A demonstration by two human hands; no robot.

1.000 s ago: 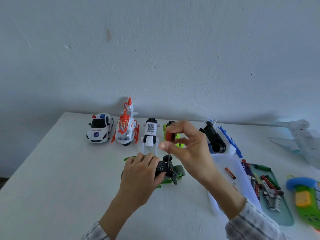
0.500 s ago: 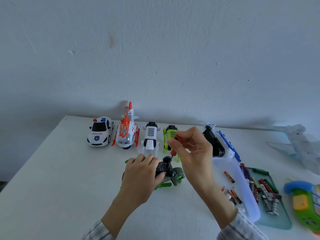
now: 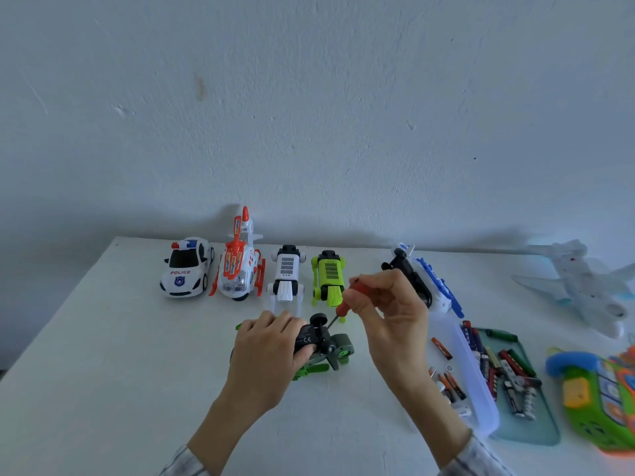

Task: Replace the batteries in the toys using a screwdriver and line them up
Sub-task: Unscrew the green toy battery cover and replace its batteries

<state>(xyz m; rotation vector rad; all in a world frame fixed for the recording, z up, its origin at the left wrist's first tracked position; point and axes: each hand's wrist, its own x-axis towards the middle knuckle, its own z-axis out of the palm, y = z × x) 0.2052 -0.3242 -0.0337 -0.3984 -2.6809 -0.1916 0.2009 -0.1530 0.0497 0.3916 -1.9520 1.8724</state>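
Note:
A dark green toy vehicle (image 3: 335, 348) lies upside down on the white table (image 3: 103, 355), its black underside facing up. My left hand (image 3: 268, 348) grips its left part and holds it steady. My right hand (image 3: 388, 310) pinches a red-handled screwdriver (image 3: 347, 302), tilted, with its thin shaft pointing down-left onto the toy's underside. Along the wall stand a police car (image 3: 187, 267), an orange-white helicopter (image 3: 240, 266), a white robot toy (image 3: 287, 274) and a lime green robot toy (image 3: 329, 276) in a row.
A blue-white toy (image 3: 424, 280) lies on its side right of the row. A clear box (image 3: 474, 369) holds loose batteries (image 3: 450, 384); a green tray (image 3: 525, 400) with more batteries lies beside it. A white plane (image 3: 580, 286) and a green toy phone (image 3: 598, 393) sit far right.
My right hand has tilted the screwdriver and shifted right, so the handle now leans up-right from the toy. My left hand stays on the toy. The camera has tipped slightly upward.

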